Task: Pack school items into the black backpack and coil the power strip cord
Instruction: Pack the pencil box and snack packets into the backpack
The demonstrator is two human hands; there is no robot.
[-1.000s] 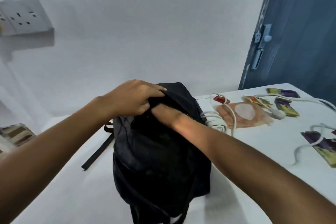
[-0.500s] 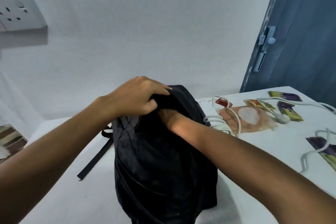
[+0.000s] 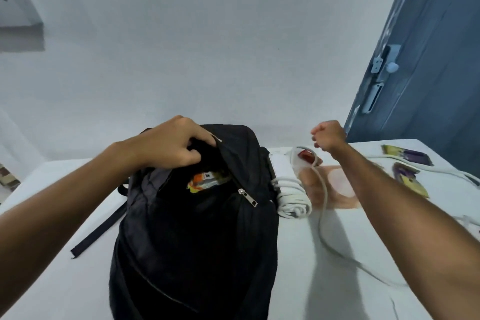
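The black backpack [image 3: 192, 249] stands upright on the white table [image 3: 293, 275], its top zip open. My left hand [image 3: 168, 147] grips the rear rim of the opening and holds it apart. A colourful orange and yellow item [image 3: 207, 181] shows inside. My right hand [image 3: 328, 135] hovers in the air to the right of the bag, fingers curled, with nothing seen in it. Below it lies the white power strip [image 3: 283, 163] with a red switch [image 3: 306, 157]. Part of its cord is bundled [image 3: 293, 201]; the rest of the cord [image 3: 322, 218] trails loose toward me.
A translucent orange pouch [image 3: 337, 186] lies beside the strip. Purple and yellow packets [image 3: 405, 154] and another white cable [image 3: 441, 170] are on the table's right. A backpack strap [image 3: 98, 231] hangs left. A blue door [image 3: 428, 60] stands at right, a wall socket [image 3: 15, 8] top left.
My right hand has come out of the backpack and moved right, above the power strip. The coloured item inside the bag is now visible. My left hand keeps its hold.
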